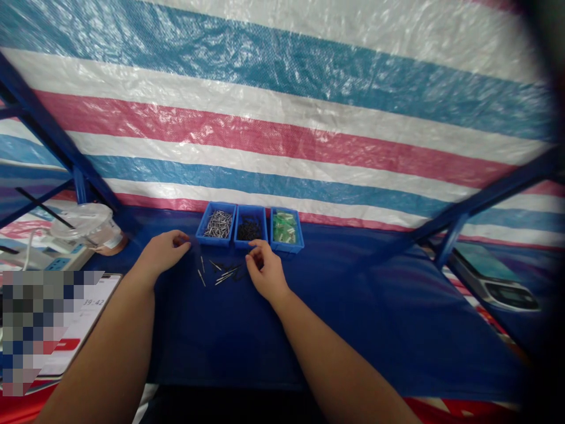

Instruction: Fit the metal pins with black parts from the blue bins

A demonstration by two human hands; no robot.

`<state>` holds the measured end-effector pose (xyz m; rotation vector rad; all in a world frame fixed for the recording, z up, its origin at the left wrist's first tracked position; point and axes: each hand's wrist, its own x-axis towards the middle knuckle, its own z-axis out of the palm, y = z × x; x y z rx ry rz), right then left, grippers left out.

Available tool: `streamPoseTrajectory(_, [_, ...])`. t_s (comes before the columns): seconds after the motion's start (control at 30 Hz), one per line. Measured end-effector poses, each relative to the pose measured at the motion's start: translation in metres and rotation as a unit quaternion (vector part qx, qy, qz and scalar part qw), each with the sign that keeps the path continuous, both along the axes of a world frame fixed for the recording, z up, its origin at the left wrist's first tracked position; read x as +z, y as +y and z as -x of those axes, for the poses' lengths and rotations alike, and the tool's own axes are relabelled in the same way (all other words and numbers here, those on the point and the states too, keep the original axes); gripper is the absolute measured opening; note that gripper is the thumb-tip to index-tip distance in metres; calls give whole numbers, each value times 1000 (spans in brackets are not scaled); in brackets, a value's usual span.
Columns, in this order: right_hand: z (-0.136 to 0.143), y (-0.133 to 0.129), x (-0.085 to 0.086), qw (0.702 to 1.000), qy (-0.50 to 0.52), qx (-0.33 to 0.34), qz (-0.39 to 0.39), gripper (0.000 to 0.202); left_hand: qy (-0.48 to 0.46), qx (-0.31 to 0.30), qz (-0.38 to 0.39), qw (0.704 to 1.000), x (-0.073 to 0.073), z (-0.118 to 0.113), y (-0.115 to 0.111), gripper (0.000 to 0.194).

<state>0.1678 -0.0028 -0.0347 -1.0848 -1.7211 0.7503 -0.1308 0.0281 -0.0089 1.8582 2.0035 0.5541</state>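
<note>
Above the blue tabletop, my left hand (164, 253) is left of the loose pins, thumb and fingertips drawn close together; anything between them is too small to make out. My right hand (268, 272) is just in front of the middle bin, its fingers curled in toward the thumb, and what they hold, if anything, is hidden. Several thin metal pins (226, 274) lie between the hands, some with dark ends. Behind them stand three small blue bins: one with silvery metal pins (218, 224), one with small black parts (249, 228), one with green and clear pieces (285, 227).
A lidded plastic cup (95, 227) with a black straw stands at the left, beside a power strip (73, 259). A phone-like screen (83, 330) lies near my left forearm. At the right is a digital scale (497, 277). Blue frame bars flank a striped tarp (282, 129).
</note>
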Motion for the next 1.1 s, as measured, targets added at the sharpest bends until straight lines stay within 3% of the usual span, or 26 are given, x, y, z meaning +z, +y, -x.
streamPoseTrajectory(0.13, [0, 7, -3, 997, 63, -45, -5, 9, -20, -62, 51, 997, 0, -9, -2, 27])
streamPoseTrajectory(0.3, [-3, 22, -7, 991, 92, -97, -22, 27, -34, -116, 108, 987, 3, -12, -8, 23])
streamPoseTrajectory(0.47, [-10, 21, -2, 997, 25, -60, -48, 40, -108, -172, 150, 968, 2, -8, -12, 27])
streamPoseTrajectory(0.67, [-10, 4, 10, 992, -99, 64, -42, 16, -101, -215, 139, 961, 5, -13, -12, 29])
streamPoseTrajectory(0.83, [1, -5, 12, 965, -213, 143, -58, 17, -83, -227, 94, 966, 7, -22, -11, 21])
streamPoseTrajectory(1.03, [10, -7, 7, 944, -282, 147, -83, 22, -117, -253, 115, 953, 18, -15, -14, 26])
streamPoseTrajectory(1.1, [11, -7, 7, 944, -286, 142, -83, 18, -158, -242, 72, 955, 21, -16, -14, 29])
